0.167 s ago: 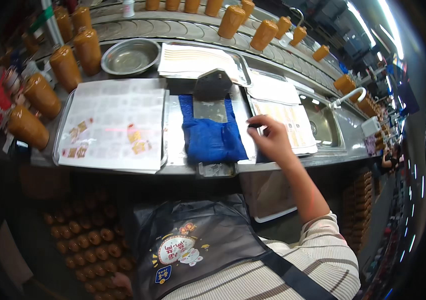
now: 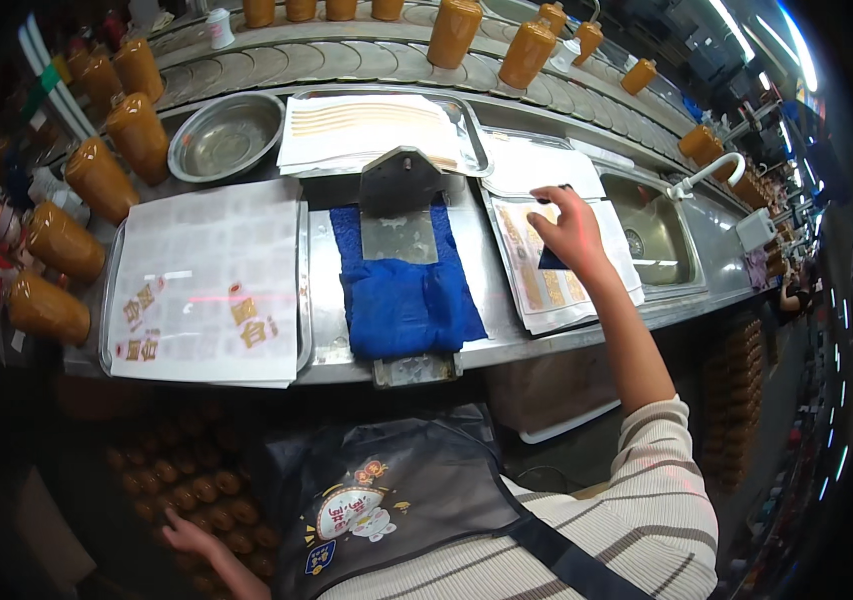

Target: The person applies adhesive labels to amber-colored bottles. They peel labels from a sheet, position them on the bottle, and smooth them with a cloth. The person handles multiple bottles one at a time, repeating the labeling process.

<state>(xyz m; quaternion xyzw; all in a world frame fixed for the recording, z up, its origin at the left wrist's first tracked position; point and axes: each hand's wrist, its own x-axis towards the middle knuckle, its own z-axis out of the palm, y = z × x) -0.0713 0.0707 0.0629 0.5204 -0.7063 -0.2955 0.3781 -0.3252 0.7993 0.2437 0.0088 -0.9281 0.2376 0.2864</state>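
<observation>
My right hand point(image 2: 575, 232) hovers over a printed decal sheet point(image 2: 537, 285) on the right of the bench. Its thumb and forefinger are curved, and a dark blue flat piece point(image 2: 553, 260) shows under the palm, seemingly gripped by the other fingers. Low at the left, my left hand point(image 2: 187, 535) reaches down beside several brown glazed bottles point(image 2: 187, 497), fingers apart and holding nothing. A blue cloth point(image 2: 412, 305) is draped over a metal stand point(image 2: 402, 185) at mid-bench. To its left, a white sheet point(image 2: 207, 250) with a few gold decals lies on a tray.
Glazed bottles point(image 2: 137, 135) line the bench's left end, and others point(image 2: 527, 55) stand on the conveyor point(image 2: 337, 62) behind. A metal bowl point(image 2: 227, 140) and a tray of striped sheets point(image 2: 372, 125) sit at the back. A sink point(image 2: 662, 245) with a white faucet point(image 2: 712, 175) is at right.
My right hand has moved away from the blue cloth, rightward and farther over the decal sheet, the dark blue piece moving with it. My left hand has come farther into view, shifting left.
</observation>
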